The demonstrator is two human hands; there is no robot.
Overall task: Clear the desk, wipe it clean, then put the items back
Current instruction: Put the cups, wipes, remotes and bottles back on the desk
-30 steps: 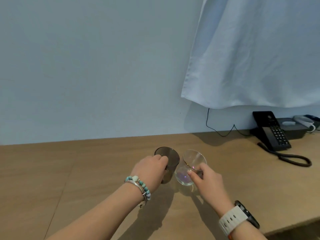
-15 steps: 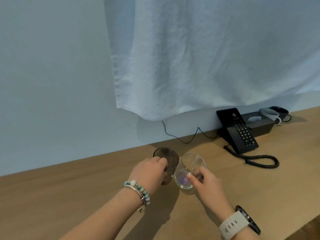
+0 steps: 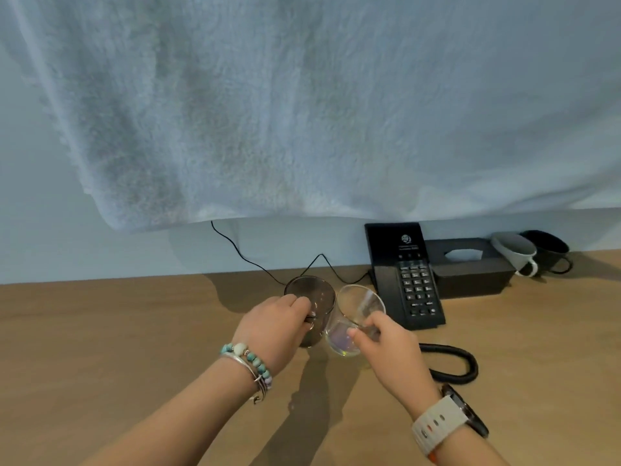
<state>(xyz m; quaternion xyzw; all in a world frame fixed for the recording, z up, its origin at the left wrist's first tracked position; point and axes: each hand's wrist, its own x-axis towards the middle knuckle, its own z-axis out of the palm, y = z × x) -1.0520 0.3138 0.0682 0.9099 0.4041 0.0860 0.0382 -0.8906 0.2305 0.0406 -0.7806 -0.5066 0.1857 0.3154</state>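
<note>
My left hand (image 3: 274, 326) grips a smoky grey glass (image 3: 312, 294) by its near rim, just above the wooden desk (image 3: 117, 348). My right hand (image 3: 386, 341) pinches the rim of a clear glass (image 3: 356, 307), which tilts toward me. The two glasses are side by side and nearly touch. A black desk phone (image 3: 405, 274) stands just right of them, its coiled cord (image 3: 453, 363) looping beside my right wrist.
A black tissue box (image 3: 470, 267) sits behind the phone, with a grey mug (image 3: 514, 252) and a black mug (image 3: 547, 250) lying on their sides to its right. A white towel (image 3: 302, 105) hangs across the upper view. A thin black cable (image 3: 242, 253) runs along the wall.
The view has swung right, so the towel now fills the top and the phone sits close. Both hands still hold the glasses, which have moved nearer the phone.
</note>
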